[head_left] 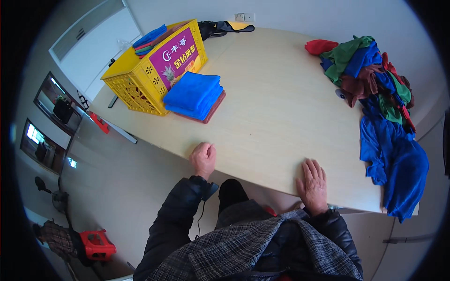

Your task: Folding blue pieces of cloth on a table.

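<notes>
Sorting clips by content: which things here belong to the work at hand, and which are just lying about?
In the work: left hand and right hand flat on the table; folded blue cloths; loose cloth heap; yellow crate.

Lying about: black bag; red stool.

Table (281, 117) w/ yellow crate (140, 77), folded towels (194, 96), cloth heap (379, 93).

The table (276, 107) has a pale wood-look top, smooth and matt, with faint grain. The yellow crate (136, 82) is hard moulded plastic with perforated walls, and a glossy printed card panel (178, 57) leans on its side. The folded blue towels (193, 93) look like soft, napped cloth, matt. The loose heap of cloths (375, 93) at the right is the same soft fabric, crumpled. The sleeves (180, 210) are dark quilted fabric with a slight sheen.
</notes>
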`<state>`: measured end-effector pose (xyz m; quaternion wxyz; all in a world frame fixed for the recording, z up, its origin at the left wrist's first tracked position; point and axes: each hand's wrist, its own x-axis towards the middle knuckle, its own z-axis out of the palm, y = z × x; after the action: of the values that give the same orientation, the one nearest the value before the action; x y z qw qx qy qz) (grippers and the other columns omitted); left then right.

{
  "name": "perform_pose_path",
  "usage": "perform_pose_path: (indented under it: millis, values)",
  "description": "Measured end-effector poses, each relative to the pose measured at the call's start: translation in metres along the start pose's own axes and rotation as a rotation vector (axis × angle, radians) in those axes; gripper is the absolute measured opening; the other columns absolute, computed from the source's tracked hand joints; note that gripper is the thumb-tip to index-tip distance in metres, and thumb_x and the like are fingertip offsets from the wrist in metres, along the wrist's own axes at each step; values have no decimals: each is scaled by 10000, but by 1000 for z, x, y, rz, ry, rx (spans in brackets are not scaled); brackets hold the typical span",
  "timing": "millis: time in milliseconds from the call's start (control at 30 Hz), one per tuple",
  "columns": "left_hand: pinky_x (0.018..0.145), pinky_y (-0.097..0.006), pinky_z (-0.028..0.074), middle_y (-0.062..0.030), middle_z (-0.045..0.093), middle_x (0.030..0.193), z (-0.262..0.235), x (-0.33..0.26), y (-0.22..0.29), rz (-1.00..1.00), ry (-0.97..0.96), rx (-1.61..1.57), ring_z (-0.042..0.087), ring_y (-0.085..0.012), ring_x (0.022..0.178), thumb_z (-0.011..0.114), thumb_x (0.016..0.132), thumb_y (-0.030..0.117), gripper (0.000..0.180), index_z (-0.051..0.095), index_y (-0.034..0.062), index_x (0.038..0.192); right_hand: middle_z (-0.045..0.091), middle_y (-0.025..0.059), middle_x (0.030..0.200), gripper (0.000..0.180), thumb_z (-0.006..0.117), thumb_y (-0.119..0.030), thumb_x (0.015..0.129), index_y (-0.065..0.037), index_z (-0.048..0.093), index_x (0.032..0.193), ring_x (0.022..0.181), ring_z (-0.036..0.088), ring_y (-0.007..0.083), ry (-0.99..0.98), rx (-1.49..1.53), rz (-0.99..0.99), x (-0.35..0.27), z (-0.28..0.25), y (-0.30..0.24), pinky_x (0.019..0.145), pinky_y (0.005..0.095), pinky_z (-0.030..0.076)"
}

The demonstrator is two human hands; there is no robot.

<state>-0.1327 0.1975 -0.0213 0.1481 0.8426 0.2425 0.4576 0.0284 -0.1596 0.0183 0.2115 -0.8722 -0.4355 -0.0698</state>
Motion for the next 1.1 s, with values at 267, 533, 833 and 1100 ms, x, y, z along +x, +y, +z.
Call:
perform_pose_path:
  millis: [267, 533, 833, 1100]
  values:
    - [524, -389, 396, -100, 513, 639, 0, 11, -3, -24, -95, 8, 510, -275, 557, 703, 827, -6, 182, 558, 48, 731, 337, 202, 1603, 706, 624, -315, 914, 1, 400, 1504, 1519, 235, 408, -322, -39, 124, 10, -22, 21, 1237, 549, 174]
    - [555, -406, 464, -117, 565, 673, -18, 28, -12, -96, -172, -39, 604, -321, 622, 702, 806, -2, 128, 605, 67, 759, 238, 221, 1643, 868, 659, -405, 894, 0, 277, 1560, 1531, 155, 458, -605, -74, 86, 22, -25, 31, 1229, 593, 142]
    - [663, -458, 512, -131, 664, 845, -85, 27, -57, -516, -584, -364, 662, -355, 787, 638, 884, 212, 150, 643, 62, 872, 95, 282, 1657, 1227, 665, -700, 824, 26, 53, 1599, 1515, 48, 539, -807, -181, 358, 6, 31, 61, 1213, 630, 121]
    - [714, -466, 529, -135, 703, 887, -185, 36, -168, -625, -657, -96, 682, -367, 839, 629, 899, 270, 203, 687, 76, 918, 99, 332, 1631, 1354, 627, -799, 780, 122, 18, 1564, 1524, -11, 528, -157, -1157, -303, -31, 101, 160, 1181, 688, 115]
